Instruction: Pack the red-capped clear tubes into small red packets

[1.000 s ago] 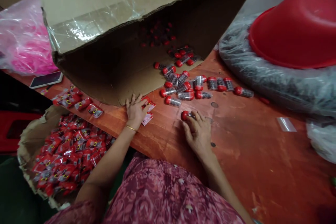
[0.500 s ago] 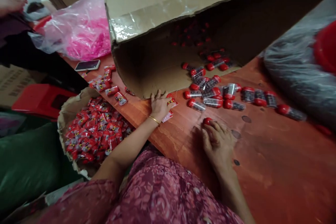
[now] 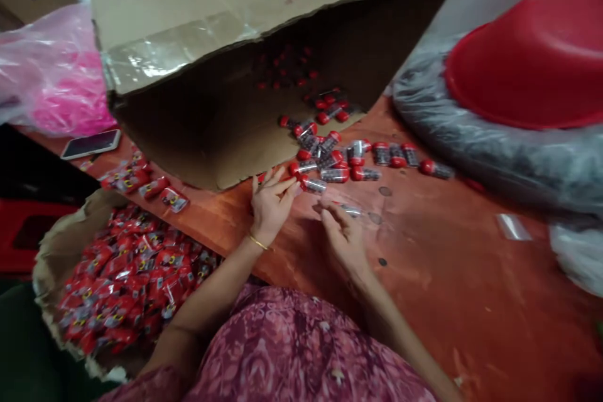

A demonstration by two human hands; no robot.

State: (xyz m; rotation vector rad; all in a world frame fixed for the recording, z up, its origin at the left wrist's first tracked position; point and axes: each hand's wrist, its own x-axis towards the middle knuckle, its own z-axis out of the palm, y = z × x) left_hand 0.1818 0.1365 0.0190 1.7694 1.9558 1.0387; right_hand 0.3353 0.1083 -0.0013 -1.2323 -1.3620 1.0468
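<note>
My left hand (image 3: pixel 272 206), with a gold bangle at its wrist, rests at the table edge by the box opening. Its fingers are part bent and spread, beside a red packet (image 3: pixel 260 177) that is mostly covered. Facing it, my right hand (image 3: pixel 343 233) hovers low over the table with thumb and fingertips drawn together; blur hides what is in the pinch. Just behind its knuckles lies a clear tube (image 3: pixel 351 209) of dark pieces. Close to the left fingertips, a red-capped tube (image 3: pixel 313 184) lies at the front of a loose group of similar tubes.
A big cardboard box (image 3: pixel 179 56) lies open toward me, with more tubes inside. Below the table's left edge, a torn-rimmed carton (image 3: pixel 44 257) holds many red packets. A phone (image 3: pixel 91 144), a pink-filled bag (image 3: pixel 70 100) and a red basin (image 3: pixel 527 56) on grey plastic surround the table (image 3: pixel 438 276).
The view has swung right, bringing the red basin into fuller sight. My right hand has come off the near tube and moved closer to my left hand, its fingertips now drawn together.
</note>
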